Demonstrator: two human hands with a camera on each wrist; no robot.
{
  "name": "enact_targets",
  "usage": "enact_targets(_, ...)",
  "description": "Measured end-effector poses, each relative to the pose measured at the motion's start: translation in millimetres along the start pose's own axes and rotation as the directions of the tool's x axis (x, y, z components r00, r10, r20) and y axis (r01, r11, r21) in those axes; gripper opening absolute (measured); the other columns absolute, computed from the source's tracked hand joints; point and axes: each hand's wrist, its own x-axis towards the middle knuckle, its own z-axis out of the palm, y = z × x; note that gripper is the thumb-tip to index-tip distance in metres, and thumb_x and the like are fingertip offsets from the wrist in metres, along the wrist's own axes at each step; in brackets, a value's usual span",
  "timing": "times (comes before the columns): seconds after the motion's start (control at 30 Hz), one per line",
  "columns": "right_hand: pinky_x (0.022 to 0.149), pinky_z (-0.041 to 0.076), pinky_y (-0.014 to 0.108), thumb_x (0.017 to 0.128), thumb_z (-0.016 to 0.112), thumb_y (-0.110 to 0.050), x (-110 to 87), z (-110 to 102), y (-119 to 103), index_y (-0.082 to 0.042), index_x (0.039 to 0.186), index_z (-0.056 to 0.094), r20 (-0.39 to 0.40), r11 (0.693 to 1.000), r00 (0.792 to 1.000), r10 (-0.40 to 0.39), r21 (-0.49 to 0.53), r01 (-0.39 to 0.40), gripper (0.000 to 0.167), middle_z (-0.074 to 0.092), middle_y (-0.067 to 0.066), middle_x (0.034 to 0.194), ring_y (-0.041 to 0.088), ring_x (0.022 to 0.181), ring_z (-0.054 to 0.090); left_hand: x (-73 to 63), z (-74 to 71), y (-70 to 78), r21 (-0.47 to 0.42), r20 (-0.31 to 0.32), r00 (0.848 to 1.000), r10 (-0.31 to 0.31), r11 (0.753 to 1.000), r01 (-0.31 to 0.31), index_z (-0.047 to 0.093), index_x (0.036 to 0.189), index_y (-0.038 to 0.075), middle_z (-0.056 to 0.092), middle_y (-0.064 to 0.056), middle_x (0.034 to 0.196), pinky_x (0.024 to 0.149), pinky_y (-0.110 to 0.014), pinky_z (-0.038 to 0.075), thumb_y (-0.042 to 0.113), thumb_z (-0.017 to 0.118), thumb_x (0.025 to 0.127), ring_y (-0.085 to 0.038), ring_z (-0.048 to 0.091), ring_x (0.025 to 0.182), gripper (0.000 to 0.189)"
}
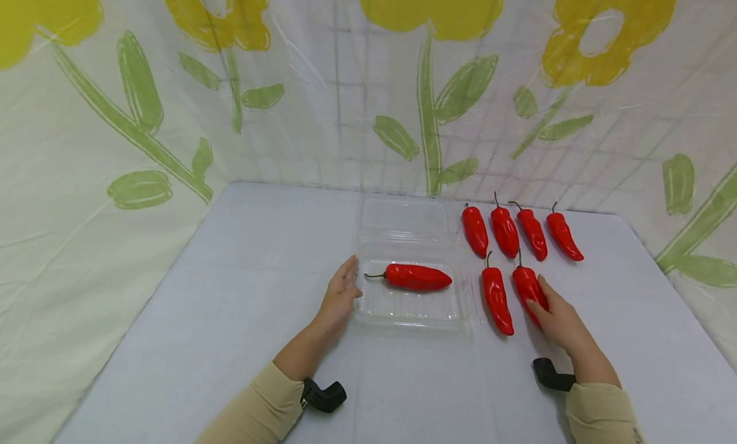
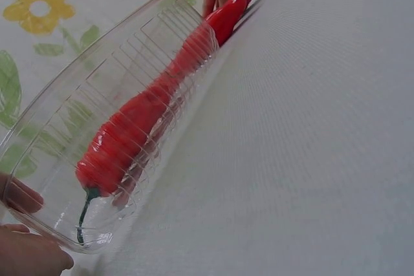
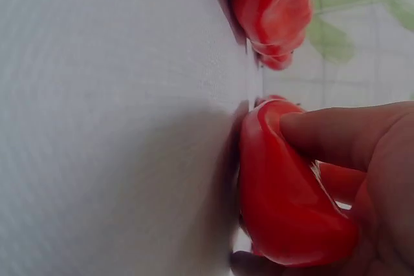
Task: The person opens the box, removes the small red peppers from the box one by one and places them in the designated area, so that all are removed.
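Note:
A clear plastic clamshell box (image 1: 403, 308) lies open on the table, its lid folded back toward the wall. One red chili pepper (image 1: 417, 277) lies crosswise in its base, green stem pointing left. My left hand (image 1: 336, 298) pinches the box's left rim between thumb and fingers. To the right of the box, my right hand (image 1: 560, 319) grips a second red pepper (image 1: 525, 284), thumb on one side and fingers on the other. In the right wrist view this pepper (image 3: 278, 192) is close over the tabletop. Another pepper (image 1: 497, 301) lies between it and the box.
Several more red peppers (image 1: 504, 231) lie in a row along the back right of the white-covered table (image 1: 247, 265). Behind the table hangs a sheet (image 1: 311, 130) with yellow flowers and green leaves. Black wrist devices (image 1: 325, 396) sit at both sleeve cuffs.

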Motion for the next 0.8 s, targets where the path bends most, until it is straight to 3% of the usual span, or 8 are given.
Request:
enact_targets(0.47, 0.099, 0.031, 0.066, 0.096, 0.040, -0.036, -0.3, -2.0, -5.6, 0.006, 0.143, -0.009, 0.008, 1.000, 1.000, 0.010, 0.000, -0.010, 0.080, 0.012, 0.039, 0.145, 0.055, 0.128, 0.019, 0.5, -0.2, 0.8, -0.009, -0.009, 1.000, -0.006, 1.000, 0.006, 0.016, 0.148, 0.002, 0.015, -0.014, 0.156, 0.118, -0.041, 0.010, -0.013, 0.033, 0.078, -0.027, 0.010, 0.145, 0.073)
enact_targets(0.8, 0.095, 0.039, 0.062, 0.092, 0.049, -0.040, -0.6, -0.6, -8.2, 0.003, 0.144, -0.011, -0.004, 0.999, 0.999, 0.050, 0.000, -0.050, 0.090, 0.016, 0.038, 0.143, 0.053, 0.126, 0.023, 0.4, 0.1, 1.5, 0.002, -0.004, 1.000, -0.018, 1.000, 0.018, 0.016, 0.148, 0.002, 0.014, -0.014, 0.156, 0.118, -0.042, 0.011, -0.012, 0.033, 0.079, -0.027, 0.010, 0.145, 0.073)
